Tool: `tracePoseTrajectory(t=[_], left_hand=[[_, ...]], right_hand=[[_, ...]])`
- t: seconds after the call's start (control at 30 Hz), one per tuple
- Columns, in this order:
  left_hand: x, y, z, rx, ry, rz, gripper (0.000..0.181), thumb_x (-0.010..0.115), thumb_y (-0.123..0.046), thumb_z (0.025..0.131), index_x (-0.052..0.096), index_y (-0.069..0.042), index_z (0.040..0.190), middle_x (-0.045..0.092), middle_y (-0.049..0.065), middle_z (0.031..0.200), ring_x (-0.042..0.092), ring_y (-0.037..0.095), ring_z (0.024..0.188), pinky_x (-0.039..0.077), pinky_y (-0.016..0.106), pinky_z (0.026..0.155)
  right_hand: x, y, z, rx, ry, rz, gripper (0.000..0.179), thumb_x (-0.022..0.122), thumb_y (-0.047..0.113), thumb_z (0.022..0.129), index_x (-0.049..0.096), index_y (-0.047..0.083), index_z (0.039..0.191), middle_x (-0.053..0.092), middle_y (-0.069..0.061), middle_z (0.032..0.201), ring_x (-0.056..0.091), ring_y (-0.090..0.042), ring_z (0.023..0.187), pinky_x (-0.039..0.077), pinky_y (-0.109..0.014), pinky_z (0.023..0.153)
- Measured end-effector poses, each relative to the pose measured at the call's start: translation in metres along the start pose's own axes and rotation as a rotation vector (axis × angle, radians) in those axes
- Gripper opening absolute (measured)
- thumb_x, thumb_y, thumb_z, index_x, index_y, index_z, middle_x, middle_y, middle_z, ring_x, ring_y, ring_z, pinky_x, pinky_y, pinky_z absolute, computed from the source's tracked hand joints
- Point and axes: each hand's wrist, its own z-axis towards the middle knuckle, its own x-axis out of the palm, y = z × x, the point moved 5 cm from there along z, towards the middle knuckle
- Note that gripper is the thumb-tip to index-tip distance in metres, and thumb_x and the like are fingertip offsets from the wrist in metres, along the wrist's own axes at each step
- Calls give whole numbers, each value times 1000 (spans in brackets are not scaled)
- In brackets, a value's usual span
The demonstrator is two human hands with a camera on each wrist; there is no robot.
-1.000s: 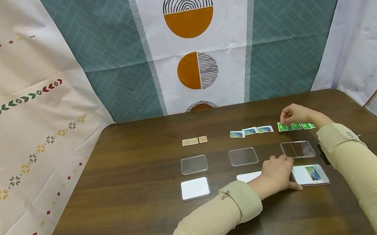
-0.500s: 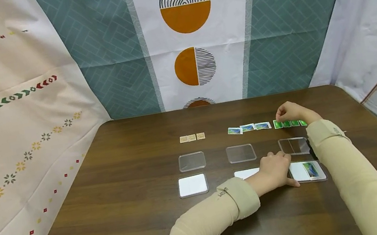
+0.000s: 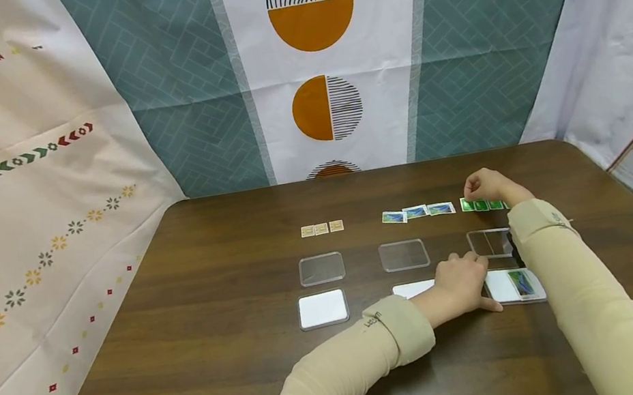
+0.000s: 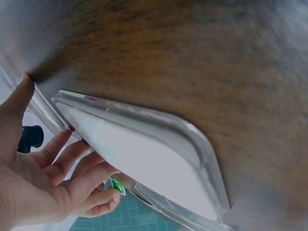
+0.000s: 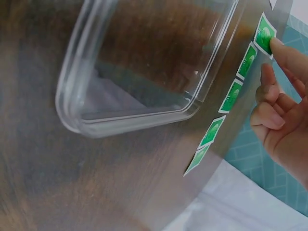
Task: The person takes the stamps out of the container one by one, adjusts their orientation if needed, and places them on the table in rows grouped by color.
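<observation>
My right hand (image 3: 490, 187) is over the left end of a row of green stamps at the back right. Its thumb and index finger pinch the end stamp (image 5: 264, 34), beside the other green stamps (image 5: 232, 96). My left hand (image 3: 461, 284) spans a clear plastic case (image 3: 501, 285), thumb at the near edge and fingers at the far edge. This case has a white insert and a blue-green landscape stamp (image 3: 521, 283) at its right. A second case with a white insert (image 4: 139, 149) lies left of that hand, partly hidden by it in the head view.
Three tan stamps (image 3: 321, 228) and several blue-green landscape stamps (image 3: 416, 212) lie along the back. Clear plastic lids (image 3: 321, 269), (image 3: 403, 255), (image 3: 488, 243) form a middle row. Another case with a white insert (image 3: 323, 309) lies front left on the wooden table (image 3: 192, 355).
The head view has tilted slightly. My right forearm has shifted a little left while its fingers stay at the end green stamp. My left hand keeps its place on the case.
</observation>
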Motion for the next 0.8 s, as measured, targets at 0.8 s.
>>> tracePoseTrajectory(t=[0.8], left_hand=[[-1, -1, -1, -4, 3, 9, 68, 66, -72, 65, 55, -31, 117, 56, -17, 118, 54, 8, 86, 44, 22, 59]], right_hand=[[0, 1, 0, 30, 6, -26, 13, 61, 7, 86, 60, -6, 82, 62, -15, 80, 52, -25, 76, 42, -35, 71]])
